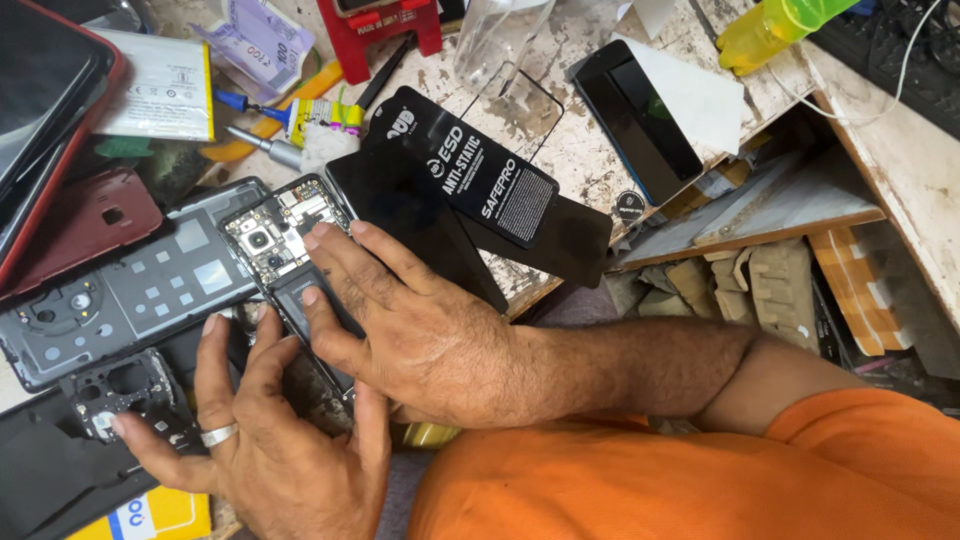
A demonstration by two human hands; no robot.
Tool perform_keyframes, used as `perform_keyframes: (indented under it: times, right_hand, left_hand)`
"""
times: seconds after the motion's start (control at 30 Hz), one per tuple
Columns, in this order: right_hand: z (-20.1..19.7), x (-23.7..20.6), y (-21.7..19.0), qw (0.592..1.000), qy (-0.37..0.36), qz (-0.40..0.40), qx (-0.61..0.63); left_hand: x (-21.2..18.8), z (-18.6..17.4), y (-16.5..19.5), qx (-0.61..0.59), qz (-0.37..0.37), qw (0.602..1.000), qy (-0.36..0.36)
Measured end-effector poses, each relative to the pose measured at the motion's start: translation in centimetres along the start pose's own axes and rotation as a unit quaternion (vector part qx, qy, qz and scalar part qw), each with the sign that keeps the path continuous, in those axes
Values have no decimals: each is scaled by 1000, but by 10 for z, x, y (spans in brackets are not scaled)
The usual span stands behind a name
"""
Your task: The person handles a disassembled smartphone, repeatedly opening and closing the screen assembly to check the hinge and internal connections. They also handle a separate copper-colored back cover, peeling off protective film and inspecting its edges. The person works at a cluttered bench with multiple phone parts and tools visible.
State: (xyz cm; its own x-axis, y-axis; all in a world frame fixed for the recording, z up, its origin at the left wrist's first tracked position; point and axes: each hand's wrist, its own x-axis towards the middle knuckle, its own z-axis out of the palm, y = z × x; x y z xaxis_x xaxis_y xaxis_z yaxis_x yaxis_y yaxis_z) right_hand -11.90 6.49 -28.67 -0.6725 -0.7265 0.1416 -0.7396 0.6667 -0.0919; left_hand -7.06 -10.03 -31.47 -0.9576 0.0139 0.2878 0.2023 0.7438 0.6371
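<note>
The opened phone [290,270] (back cover [130,290] already off, board exposed) is pressed flat by the spread right hand [400,320], while the left hand [270,440] rests open beside it, reassembly not yet done.

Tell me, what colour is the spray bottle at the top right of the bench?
The spray bottle is yellow-green; the head view shows it.

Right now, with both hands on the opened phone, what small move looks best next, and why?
Probably lift the right hand slightly: its fingers lie flat over the opened black phone's battery area, hiding it, while the ringed left hand rests at the lower edge beside the small black camera frame.
</note>
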Motion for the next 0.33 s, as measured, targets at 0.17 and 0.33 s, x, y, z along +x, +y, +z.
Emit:
perform_keyframes:
  times: [0.17,0.33]
  right_hand:
    - [1,0,2,1000,7,-2,1]
    - [0,-1,2,1000,13,-11,-4]
  left_hand:
    - [1,1,-2,12,4,1000,1]
    - [0,4,-2,5,2,1000,23]
